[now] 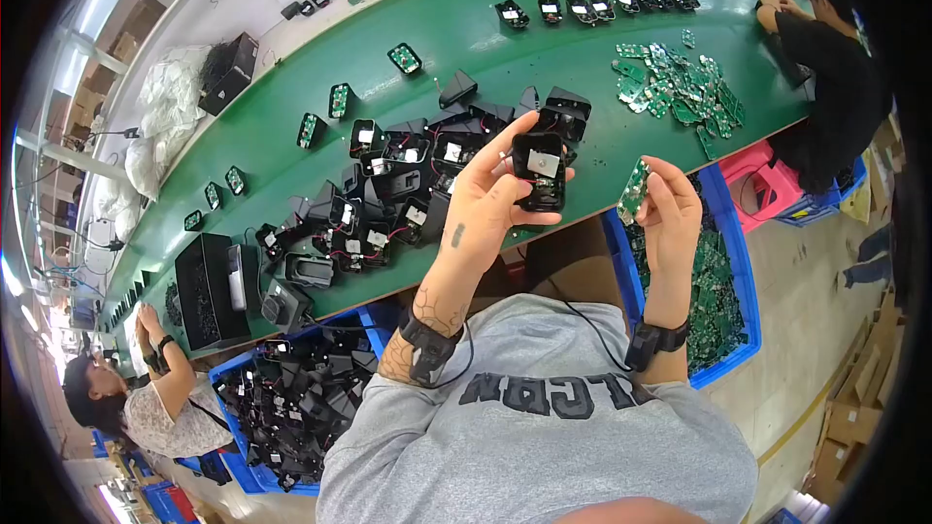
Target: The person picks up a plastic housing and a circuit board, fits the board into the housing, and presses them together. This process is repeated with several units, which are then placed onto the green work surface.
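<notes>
While a long green-topped table curves across the view and carries nearly everything in reach, its near edge is crowded with a heap of black plastic housings with red wires and pale inserts, piled close so that the next one sits just past the person's forearms. Below the table on the person's left stands a blue plastic crate filled with more black housings, and on the right a second blue plastic crate of green circuit boards, each bin set on the side of the hand that appears to draw from it. A loose scatter of green circuit boards lies farther along the table toward a co-worker in black, and a row of finished-looking black units lines the far edge, well apart from the heap. The left hand is closed around one black plastic housing, fingers wrapped behind it and thumb along its side, tilting the open face up toward the camera, probably so its inside can be seen. The right hand pinches a small green circuit board by its edges between thumb and fingertips, held upright just beside the housing but not touching it.
</notes>
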A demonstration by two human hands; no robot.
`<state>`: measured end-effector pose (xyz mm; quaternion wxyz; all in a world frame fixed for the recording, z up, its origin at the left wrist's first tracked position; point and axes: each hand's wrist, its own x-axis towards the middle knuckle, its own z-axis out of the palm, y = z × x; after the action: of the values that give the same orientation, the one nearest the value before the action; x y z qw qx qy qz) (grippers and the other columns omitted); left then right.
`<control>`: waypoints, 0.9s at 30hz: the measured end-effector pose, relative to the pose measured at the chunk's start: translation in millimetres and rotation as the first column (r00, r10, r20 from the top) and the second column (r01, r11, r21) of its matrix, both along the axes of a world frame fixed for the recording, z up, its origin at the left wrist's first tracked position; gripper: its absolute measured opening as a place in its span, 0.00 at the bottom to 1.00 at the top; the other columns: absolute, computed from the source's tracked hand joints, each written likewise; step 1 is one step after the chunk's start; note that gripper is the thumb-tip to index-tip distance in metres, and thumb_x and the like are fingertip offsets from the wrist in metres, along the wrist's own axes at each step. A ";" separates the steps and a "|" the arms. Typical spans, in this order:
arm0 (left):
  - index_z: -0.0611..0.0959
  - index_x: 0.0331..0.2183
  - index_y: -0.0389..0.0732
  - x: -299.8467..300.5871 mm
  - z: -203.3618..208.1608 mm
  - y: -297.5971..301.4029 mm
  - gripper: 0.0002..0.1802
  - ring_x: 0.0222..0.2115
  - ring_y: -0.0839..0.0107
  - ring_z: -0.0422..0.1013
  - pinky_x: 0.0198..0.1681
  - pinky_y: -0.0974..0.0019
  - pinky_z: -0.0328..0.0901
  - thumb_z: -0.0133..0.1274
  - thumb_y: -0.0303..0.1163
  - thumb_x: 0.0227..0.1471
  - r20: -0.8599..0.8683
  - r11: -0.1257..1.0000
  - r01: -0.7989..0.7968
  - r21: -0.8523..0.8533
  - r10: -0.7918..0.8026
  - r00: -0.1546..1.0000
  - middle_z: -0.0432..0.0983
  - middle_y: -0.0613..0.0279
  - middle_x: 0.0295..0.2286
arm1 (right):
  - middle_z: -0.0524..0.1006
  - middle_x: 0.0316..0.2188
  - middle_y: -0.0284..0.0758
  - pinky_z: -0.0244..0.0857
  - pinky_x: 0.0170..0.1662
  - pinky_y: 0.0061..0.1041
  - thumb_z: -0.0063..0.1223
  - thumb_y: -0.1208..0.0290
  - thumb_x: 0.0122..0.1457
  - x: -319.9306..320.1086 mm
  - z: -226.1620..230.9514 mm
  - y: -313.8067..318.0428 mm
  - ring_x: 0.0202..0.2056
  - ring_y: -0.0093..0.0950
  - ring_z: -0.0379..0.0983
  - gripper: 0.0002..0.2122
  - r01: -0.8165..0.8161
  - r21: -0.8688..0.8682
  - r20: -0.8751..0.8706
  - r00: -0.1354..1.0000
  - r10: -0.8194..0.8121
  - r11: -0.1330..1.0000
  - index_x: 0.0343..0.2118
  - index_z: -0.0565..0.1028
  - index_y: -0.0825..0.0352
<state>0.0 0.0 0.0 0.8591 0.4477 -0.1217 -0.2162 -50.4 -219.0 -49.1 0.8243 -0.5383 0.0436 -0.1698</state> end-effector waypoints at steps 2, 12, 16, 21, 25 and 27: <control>0.58 0.62 0.41 6.2 -2.4 5.0 0.37 0.46 0.61 0.73 0.33 0.65 0.77 0.42 0.18 0.49 0.054 0.998 -0.046 0.051 0.043 0.998 0.73 0.53 0.46 | 0.76 0.26 0.29 0.61 0.22 0.12 0.50 0.75 0.61 13.3 5.2 10.4 0.20 0.13 0.67 0.11 -0.018 -0.001 -0.007 1.000 0.018 1.000 0.45 0.74 0.73; 0.61 0.62 0.48 14.1 12.2 37.6 0.35 0.40 0.75 0.72 0.30 0.71 0.75 0.46 0.20 0.53 0.001 0.992 -0.061 0.112 0.061 0.998 0.72 0.61 0.45 | 0.78 0.27 0.31 0.60 0.18 0.11 0.51 0.74 0.59 65.6 44.4 67.4 0.17 0.13 0.68 0.11 -0.243 -0.149 0.006 0.969 0.247 0.958 0.42 0.75 0.73; 0.58 0.62 0.46 11.6 2.7 48.8 0.37 0.43 0.71 0.71 0.36 0.65 0.75 0.46 0.26 0.50 -0.032 0.999 0.039 -0.018 -0.040 0.999 0.70 0.57 0.46 | 0.78 0.27 0.31 0.61 0.19 0.11 0.51 0.74 0.60 54.3 33.7 72.9 0.17 0.13 0.68 0.11 -0.289 -0.116 -0.007 0.957 0.290 0.950 0.43 0.74 0.73; 0.58 0.61 0.42 -6.3 -6.9 42.0 0.34 0.43 0.58 0.73 0.27 0.64 0.74 0.43 0.34 0.52 -0.066 0.991 0.000 -0.135 -0.009 0.998 0.67 0.44 0.50 | 0.78 0.27 0.31 0.61 0.20 0.11 0.50 0.74 0.60 31.6 19.4 61.7 0.19 0.13 0.69 0.10 -0.271 -0.063 0.022 0.962 0.273 0.960 0.43 0.74 0.73; 0.60 0.60 0.42 -22.6 -11.4 31.2 0.33 0.42 0.59 0.73 0.26 0.66 0.74 0.42 0.34 0.52 -0.092 0.994 -0.007 -0.105 -0.002 0.996 0.68 0.44 0.50 | 0.78 0.27 0.31 0.60 0.20 0.12 0.49 0.75 0.61 12.4 15.7 48.5 0.19 0.13 0.68 0.10 -0.258 -0.040 0.019 0.966 0.259 0.965 0.43 0.74 0.74; 0.61 0.59 0.41 -25.9 -15.0 23.8 0.31 0.41 0.60 0.74 0.24 0.67 0.72 0.41 0.32 0.53 -0.022 0.999 -0.047 -0.005 0.047 0.999 0.68 0.44 0.50 | 0.77 0.27 0.31 0.60 0.20 0.12 0.49 0.76 0.61 12.3 16.8 42.2 0.19 0.13 0.68 0.10 -0.253 -0.040 0.032 0.967 0.254 0.967 0.43 0.74 0.74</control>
<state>-25.9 23.8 -15.0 0.8665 0.4456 -0.1021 -0.2005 -38.0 -176.8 -32.3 0.8301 -0.5510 -0.0438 -0.0738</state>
